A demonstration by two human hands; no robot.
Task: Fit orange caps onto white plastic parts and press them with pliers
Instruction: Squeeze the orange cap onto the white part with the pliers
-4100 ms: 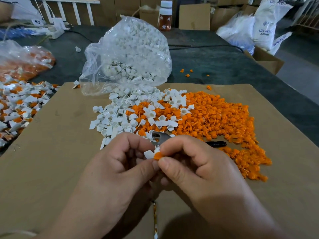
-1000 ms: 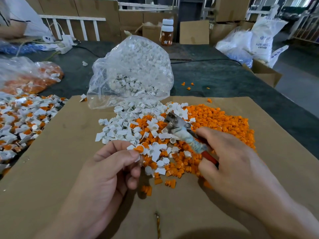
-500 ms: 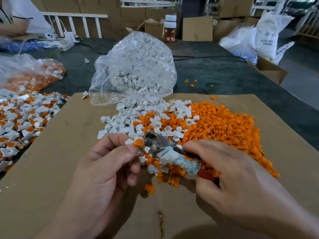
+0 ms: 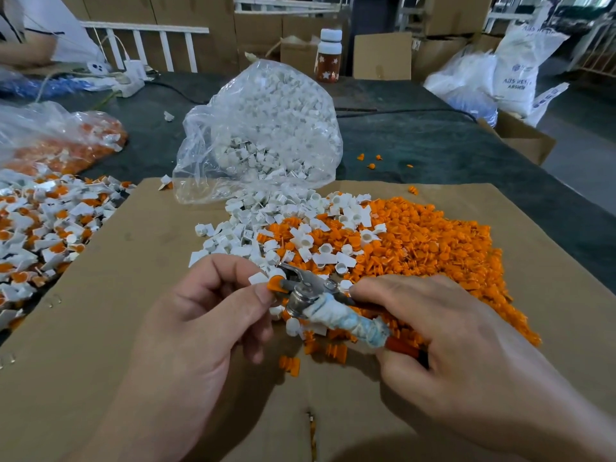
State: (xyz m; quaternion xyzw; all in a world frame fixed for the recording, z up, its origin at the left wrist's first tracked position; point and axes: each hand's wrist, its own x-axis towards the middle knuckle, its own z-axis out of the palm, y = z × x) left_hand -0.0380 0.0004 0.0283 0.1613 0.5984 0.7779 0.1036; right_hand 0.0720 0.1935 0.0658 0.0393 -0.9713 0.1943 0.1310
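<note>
Orange cap (image 4: 274,286) on white part (image 4: 257,278), in left hand (image 4: 200,315), pliers (image 4: 305,290) against it

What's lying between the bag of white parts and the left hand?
Head view: loose white parts spilled on the cardboard sheet, with orange caps mixed in toward the right.

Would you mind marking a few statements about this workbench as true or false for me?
1. The right hand grips the pliers by the handles. True.
2. The left hand holds nothing. False: it pinches a capped white part at the pliers' tip.
3. Loose orange caps lie on the cardboard sheet. True.
4. The clear bag straight ahead is full of orange caps. False: it holds white parts.
</note>
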